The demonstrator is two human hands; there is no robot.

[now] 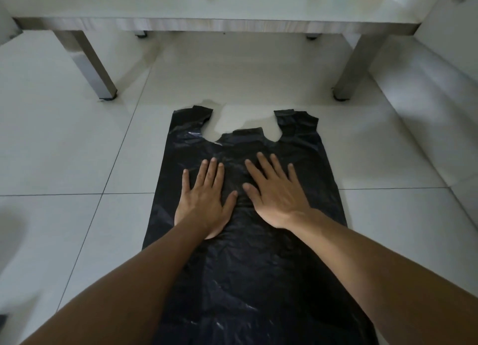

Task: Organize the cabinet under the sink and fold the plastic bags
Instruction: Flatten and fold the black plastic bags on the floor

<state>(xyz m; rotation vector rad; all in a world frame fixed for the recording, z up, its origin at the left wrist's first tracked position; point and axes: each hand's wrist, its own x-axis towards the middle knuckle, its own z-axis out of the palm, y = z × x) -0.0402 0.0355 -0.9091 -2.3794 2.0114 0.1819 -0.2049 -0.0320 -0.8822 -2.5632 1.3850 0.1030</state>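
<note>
A black plastic bag [258,254], thin, glossy and finely creased, lies spread flat on pale glazed floor tiles [77,150]. The left hand [204,197] and right hand [274,192] press palm-down side by side on its upper middle, fingers straight and slightly spread, grasping nothing; the thumbs point toward each other, close but apart. Beyond the fingertips the bag ends in two squared handle loops flanking a U-shaped cut-out with a short central tab. The bag's long edges run just outside each hand, with bare tile on both sides and ahead. Farther ahead stands a low table [207,24] with a pale top and square grey legs. Items on the tabletop are cut off by the frame and unidentifiable. The bag's near end passes out of frame between the forearms.
</note>
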